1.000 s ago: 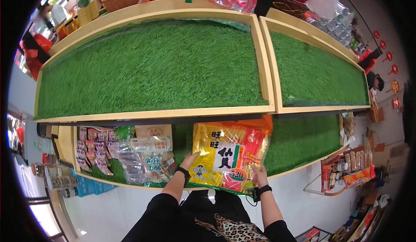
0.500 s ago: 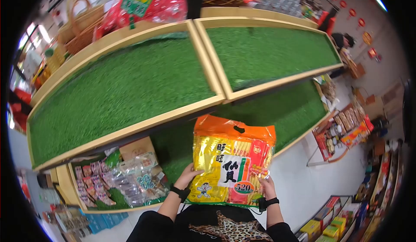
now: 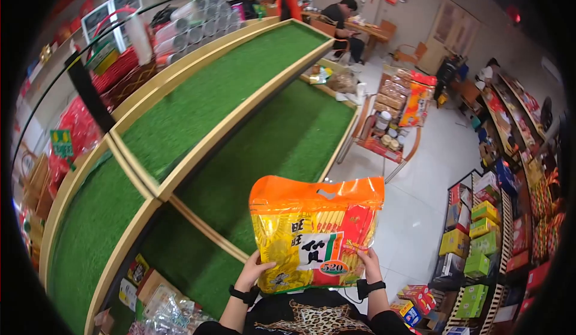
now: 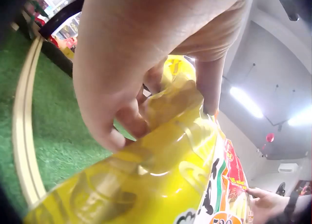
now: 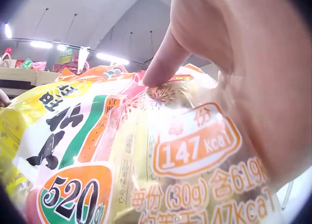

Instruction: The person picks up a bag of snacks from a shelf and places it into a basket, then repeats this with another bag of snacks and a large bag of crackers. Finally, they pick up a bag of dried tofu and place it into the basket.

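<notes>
A large yellow snack bag with an orange top, a handle slot and "520" printed on it is held upright in front of the chest. My left hand grips its left edge, thumb on the front. On the opposite edge, my right hand holds the bag with its thumb on the front face. In the left wrist view, fingers curl behind the yellow film. The right wrist view has the thumb pressing the clear front, above the "147 kcal" print; the fingers behind are hidden.
A two-tier wooden shelf lined with green turf runs along the left. Clear-packed snacks lie on its lower tier. Beyond it stands a small rack of packaged goods. Boxes fill a low rack at right. A person sits at the back.
The view has swung right along the shelf, bringing the back of the room and the right-hand racks into sight. Both hands keep their hold on the bag.
</notes>
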`<state>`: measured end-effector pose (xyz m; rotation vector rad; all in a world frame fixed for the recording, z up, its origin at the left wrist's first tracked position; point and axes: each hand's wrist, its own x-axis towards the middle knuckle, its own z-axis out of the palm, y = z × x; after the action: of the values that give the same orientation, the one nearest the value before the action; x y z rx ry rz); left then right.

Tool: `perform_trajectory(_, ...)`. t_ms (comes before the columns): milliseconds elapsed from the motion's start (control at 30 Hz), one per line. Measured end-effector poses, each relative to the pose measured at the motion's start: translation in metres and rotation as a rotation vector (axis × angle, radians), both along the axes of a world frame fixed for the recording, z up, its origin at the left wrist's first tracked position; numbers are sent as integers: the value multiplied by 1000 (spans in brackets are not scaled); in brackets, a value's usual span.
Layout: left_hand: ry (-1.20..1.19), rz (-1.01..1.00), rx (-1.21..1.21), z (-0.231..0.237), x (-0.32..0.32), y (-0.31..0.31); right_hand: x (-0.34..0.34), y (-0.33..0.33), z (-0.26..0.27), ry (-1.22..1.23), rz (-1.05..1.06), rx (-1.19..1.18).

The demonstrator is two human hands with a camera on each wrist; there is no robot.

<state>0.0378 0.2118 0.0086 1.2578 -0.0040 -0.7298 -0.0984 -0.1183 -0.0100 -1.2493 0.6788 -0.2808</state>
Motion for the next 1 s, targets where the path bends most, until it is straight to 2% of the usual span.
perform_trajectory(367,29,-174,-113,-16,9,-187,-61,-161,-14,-91,-163,3)
perform_trajectory(500,-61,-237,-41,-14,14,-238,-79,-200,-8,-145,-242,0)
perform_trajectory(667,-70,-314,-19,2,19,-283,-89,-219,23,-218,-338,45)
perform_trajectory(1000,-69,-438,-39,-10,70,-354,-79,-255,1,-166,-509,-2)
